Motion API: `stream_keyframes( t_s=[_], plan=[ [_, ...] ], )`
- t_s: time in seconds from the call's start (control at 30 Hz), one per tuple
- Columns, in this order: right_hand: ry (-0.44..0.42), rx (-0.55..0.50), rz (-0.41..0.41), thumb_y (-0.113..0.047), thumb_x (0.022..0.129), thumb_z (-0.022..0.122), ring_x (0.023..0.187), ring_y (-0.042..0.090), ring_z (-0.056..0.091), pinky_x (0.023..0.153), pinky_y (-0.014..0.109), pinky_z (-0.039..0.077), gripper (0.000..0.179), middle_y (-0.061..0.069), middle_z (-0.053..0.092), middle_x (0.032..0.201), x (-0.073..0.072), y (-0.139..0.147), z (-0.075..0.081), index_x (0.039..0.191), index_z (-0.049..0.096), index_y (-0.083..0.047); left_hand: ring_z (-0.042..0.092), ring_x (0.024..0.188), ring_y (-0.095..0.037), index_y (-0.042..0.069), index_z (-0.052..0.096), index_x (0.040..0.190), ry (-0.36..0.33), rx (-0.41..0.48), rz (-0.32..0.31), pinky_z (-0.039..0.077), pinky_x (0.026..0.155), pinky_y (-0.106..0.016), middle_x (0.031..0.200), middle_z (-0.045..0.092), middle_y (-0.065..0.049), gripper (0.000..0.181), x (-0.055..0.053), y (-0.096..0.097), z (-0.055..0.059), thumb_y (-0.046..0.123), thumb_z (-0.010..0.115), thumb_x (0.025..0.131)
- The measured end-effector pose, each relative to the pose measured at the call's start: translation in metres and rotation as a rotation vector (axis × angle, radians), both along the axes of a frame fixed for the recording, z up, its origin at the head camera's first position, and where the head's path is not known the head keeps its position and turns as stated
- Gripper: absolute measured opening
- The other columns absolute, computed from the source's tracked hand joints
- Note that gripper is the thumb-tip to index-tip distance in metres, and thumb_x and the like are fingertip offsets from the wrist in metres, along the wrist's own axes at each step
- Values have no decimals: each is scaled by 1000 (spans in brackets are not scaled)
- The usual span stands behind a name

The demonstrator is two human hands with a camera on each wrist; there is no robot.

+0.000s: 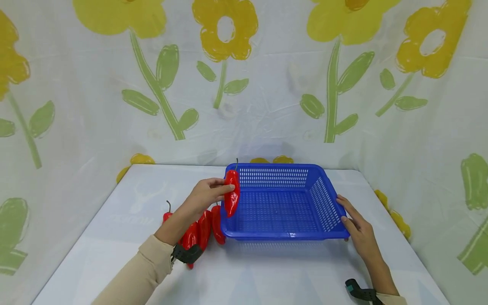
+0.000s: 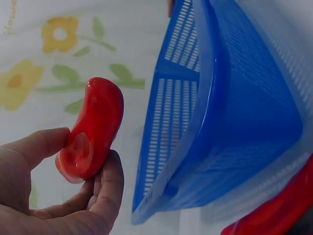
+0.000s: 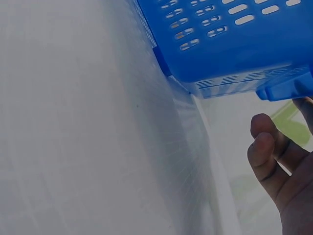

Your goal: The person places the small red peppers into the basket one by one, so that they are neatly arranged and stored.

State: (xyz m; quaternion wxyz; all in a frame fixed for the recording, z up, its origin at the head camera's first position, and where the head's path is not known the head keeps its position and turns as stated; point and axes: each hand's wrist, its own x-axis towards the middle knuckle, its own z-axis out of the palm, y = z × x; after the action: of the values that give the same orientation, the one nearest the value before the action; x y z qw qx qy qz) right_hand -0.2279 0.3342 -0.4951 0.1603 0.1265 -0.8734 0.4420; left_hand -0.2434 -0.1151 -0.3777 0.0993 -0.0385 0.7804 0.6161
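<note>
In the head view my left hand (image 1: pixel 203 197) pinches a red pepper (image 1: pixel 233 200) between thumb and fingers, stem up, at the left rim of a blue plastic basket (image 1: pixel 282 235). The left wrist view shows this pepper (image 2: pixel 100 115) held in front of the basket's side (image 2: pixel 234 122), with its stem out of sight. My right hand (image 1: pixel 360 235) grips the basket's right rim near the front corner. Seen from the right wrist, some curled fingertips (image 3: pixel 262 147) hang below the rim, apart from the basket wall. Several more red peppers (image 1: pixel 204 226) lie left of the basket, partly behind my left forearm.
The basket stands on a white table (image 1: pixel 126 237), and no peppers show inside it. A flower-printed cloth (image 1: pixel 267 118) hangs behind the table and along its sides. Dark wrist straps (image 1: pixel 187 254) sit on both forearms.
</note>
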Motion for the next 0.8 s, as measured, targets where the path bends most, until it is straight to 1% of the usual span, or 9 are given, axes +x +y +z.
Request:
stream_keyframes(
  t_s=[0.17,0.23,0.37,0.5,0.6,0.67,0.7,0.8],
  plan=[
    [-8,-21,14,-20,107,45,83,14,61,47,32,51,47,-3,36,159,1,0,0,154,42,-25,63,113,-30,3,54,136,-30,22,-43,52,98,-45,127,61,-15,59,-11,15,-1,32,76,89],
    [-5,-22,13,-20,106,46,85,13,61,46,32,51,47,-3,36,159,1,0,0,153,42,-25,64,112,-30,1,54,135,-33,57,-58,51,99,-45,127,61,-16,58,-16,20,-2,30,76,90],
    [3,-18,10,-20,106,46,89,16,62,46,33,51,47,-4,36,159,1,0,-1,153,43,-25,66,110,-29,-3,53,135,-41,120,-64,51,99,-45,125,62,-18,58,-25,30,-2,25,77,90],
    [5,-13,4,-20,106,45,91,16,62,47,33,52,48,-5,36,159,-1,1,-2,154,42,-26,68,107,-30,-5,53,133,-54,163,-62,54,94,-41,124,62,-20,56,-30,42,-3,20,77,90],
    [8,-11,4,-19,107,45,89,15,61,47,33,52,48,-3,36,159,-2,1,-2,154,42,-25,68,106,-30,-5,54,132,-61,184,-70,56,90,-38,123,62,-20,54,-32,51,-3,18,77,89],
    [5,-18,8,-20,107,45,89,20,62,47,32,52,47,-3,36,159,-2,1,-2,154,42,-25,69,105,-30,-6,54,132,-62,196,-80,56,90,-38,122,63,-20,53,-34,56,-3,18,77,89],
    [5,-21,11,-20,107,45,92,25,64,47,32,52,47,-2,36,159,-2,1,-2,154,42,-25,69,104,-30,-6,54,131,-62,200,-87,56,91,-39,122,63,-20,53,-35,59,-4,17,77,90],
    [-2,-37,17,-21,107,45,102,43,64,48,31,53,47,-1,35,160,-1,0,-2,154,41,-25,69,103,-31,-7,54,131,-61,202,-111,54,93,-43,121,63,-20,53,-38,66,-6,16,77,90]
  ],
)
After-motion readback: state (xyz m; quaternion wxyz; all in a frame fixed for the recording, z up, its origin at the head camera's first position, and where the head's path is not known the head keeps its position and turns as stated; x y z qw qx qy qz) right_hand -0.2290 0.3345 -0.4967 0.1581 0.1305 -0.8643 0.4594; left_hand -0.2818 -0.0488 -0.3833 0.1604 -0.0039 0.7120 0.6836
